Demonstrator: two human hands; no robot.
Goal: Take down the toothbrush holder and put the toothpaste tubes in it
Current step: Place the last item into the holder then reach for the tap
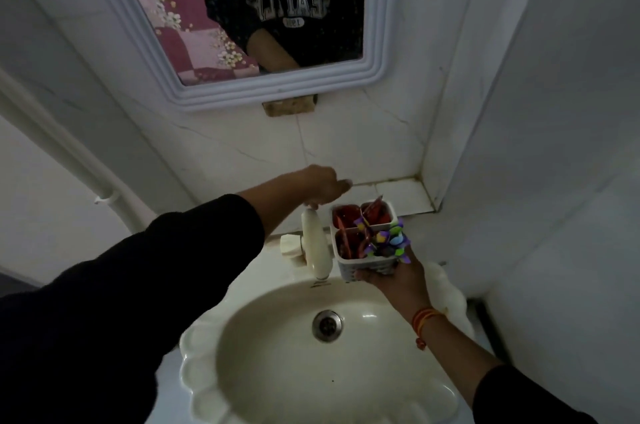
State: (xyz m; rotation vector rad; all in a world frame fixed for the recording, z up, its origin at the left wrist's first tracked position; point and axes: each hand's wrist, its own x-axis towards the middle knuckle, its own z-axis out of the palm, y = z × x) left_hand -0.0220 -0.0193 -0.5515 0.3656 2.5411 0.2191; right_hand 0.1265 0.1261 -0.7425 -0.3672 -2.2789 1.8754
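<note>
Your right hand [391, 276] grips the toothbrush holder [367, 240] from below, just right of the tap [317, 247], already down with red tubes [375, 212] in its compartments. Your left hand [320, 186], loosely curled and empty, hovers behind the tap. Next, judge whether any tubes remain; dim light hides how many.

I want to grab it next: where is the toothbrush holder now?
The toothbrush holder is in the right hand, held just right of the tap, above the sink's back rim.
</note>
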